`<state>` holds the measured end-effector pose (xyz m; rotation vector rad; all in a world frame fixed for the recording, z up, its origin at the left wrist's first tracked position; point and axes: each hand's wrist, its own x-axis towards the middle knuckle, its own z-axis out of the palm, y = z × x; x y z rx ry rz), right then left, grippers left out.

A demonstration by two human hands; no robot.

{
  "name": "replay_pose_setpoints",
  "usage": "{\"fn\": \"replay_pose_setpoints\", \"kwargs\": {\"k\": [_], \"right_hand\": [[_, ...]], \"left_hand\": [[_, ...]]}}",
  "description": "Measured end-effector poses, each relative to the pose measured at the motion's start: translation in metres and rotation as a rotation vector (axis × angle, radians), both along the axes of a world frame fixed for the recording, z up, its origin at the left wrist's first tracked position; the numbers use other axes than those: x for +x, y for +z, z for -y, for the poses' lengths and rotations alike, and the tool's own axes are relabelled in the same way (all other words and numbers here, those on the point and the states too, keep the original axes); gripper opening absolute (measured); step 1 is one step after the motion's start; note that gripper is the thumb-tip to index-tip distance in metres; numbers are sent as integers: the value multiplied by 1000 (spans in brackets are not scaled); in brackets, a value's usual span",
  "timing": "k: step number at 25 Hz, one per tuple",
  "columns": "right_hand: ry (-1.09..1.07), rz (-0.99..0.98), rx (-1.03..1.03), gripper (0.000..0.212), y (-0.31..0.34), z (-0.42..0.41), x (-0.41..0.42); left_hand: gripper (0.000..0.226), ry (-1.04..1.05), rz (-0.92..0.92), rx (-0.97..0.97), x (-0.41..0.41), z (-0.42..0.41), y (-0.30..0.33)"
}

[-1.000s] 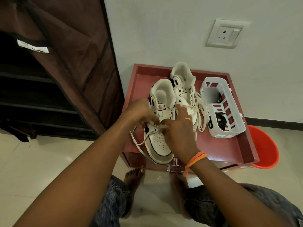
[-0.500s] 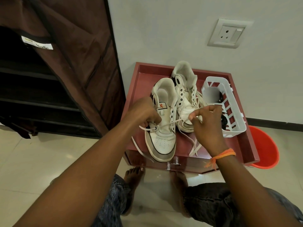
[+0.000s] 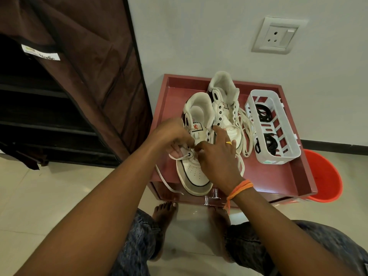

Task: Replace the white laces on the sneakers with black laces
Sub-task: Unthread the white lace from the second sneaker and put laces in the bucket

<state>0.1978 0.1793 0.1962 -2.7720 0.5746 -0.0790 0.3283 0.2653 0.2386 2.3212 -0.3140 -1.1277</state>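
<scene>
White flat cotton lace [image 3: 180, 156] is being pinched at the lowest eyelets of the near white leather sneaker [image 3: 196, 156] by the left hand [image 3: 171, 136] and the right hand [image 3: 217, 156] — both are being held curled on it. Being limp and light, it is probably best taken beside an eyelet. Black laces [image 3: 264, 126] are lying in the white slotted plastic basket [image 3: 278, 156] on the red wooden tray [image 3: 278, 176].
</scene>
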Motion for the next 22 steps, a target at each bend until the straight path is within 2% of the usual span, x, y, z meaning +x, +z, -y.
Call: {"fn": "replay_pose_setpoints", "kwargs": {"k": [5,9,12,18,20,22], "right_hand": [[-16,-7,-12,16,1,-1,2],[-17,10,27,12,-1,-1,4],[10,125,78,23,1,3,1],[-198,473,167,12,13,47,-5],[-126,464,131,15,11,41,-7],[-29,298,32,22,4,22,-4]], "left_hand": [[21,-17,32,2,-4,3,1],[15,-57,174,33,-3,2,4],[15,-52,215,26,-2,1,2],[18,-85,212,28,-2,0,4],[21,-53,182,20,-2,-1,4],[23,-18,155,2,-2,-1,4]]}}
